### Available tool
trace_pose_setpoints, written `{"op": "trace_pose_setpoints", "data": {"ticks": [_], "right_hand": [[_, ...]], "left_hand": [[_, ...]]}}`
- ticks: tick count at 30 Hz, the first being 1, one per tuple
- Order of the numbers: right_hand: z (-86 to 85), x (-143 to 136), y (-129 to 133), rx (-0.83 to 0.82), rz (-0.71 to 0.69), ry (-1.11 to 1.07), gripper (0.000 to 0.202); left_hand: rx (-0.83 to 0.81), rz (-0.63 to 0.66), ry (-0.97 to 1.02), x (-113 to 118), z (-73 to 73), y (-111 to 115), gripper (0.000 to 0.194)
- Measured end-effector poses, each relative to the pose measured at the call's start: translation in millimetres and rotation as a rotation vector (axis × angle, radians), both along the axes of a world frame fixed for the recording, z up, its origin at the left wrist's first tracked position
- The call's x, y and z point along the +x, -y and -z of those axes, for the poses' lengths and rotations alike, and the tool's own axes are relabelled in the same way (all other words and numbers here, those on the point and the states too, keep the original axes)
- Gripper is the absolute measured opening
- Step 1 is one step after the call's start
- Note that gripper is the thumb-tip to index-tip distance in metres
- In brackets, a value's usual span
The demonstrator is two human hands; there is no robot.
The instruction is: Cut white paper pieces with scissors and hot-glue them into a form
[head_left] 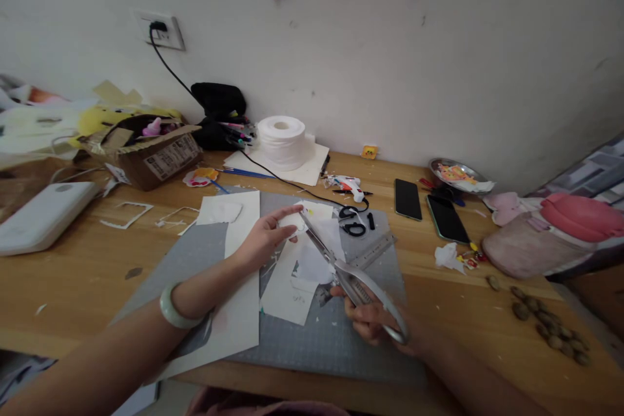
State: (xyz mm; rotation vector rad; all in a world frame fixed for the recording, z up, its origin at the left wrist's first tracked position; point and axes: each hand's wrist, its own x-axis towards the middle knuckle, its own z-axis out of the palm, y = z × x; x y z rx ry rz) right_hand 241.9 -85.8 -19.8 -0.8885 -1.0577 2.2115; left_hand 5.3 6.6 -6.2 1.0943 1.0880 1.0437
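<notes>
Your left fingers [292, 209] pinch one small white paper piece [294, 224] above the grey mat [292, 342]; your right fingers [369, 315] curl round one pair of silver scissors [336, 264], blades at its edge. Judging by the scraps [112, 226], some cutting is done, this piece probably unfinished; two phones [407, 199] lie rightward

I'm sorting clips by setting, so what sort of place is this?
Probably a craft table at home: scissors cutting paper over a grey cutting mat, with a glue gun and a paper roll behind.
</notes>
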Motion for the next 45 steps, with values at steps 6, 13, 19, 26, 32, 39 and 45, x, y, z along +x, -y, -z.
{"op": "trace_pose_setpoints", "data": {"ticks": [6,13,19,26,32,39,45], "right_hand": [[2.3,4,-1,0.009,-0.042,-0.124,0.053],[2.1,3,-1,0.014,-0.026,-0.146,0.053],[3.4,4,-3,-0.043,-0.03,-0.145,0.049],[8.6,5,-4,-0.131,-0.016,-0.191,0.048],[-1.6,1,-4,-0.13,-0.019,-0.111,0.042],[-5.6,-2,-3,-0.078,0.003,-0.02,0.043],[-8.1,-2,-1,-0.042,-0.009,0.007,0.043]], "left_hand": [[0.008,0.002,0.077,0,2.9,-2,0.043],[0.0,0.017,0.089,-1,3.1,-2,0.046],[0.018,0.009,0.008,-2,4.1,-2,0.045],[0.027,0.007,-0.061,-2,2.3,-2,0.045],[0.021,0.014,-0.069,-2,2.0,-1,0.046],[0.015,0.028,-0.055,-3,5.0,-2,0.046],[0.003,0.027,-0.048,-3,4.9,-2,0.046]]}}
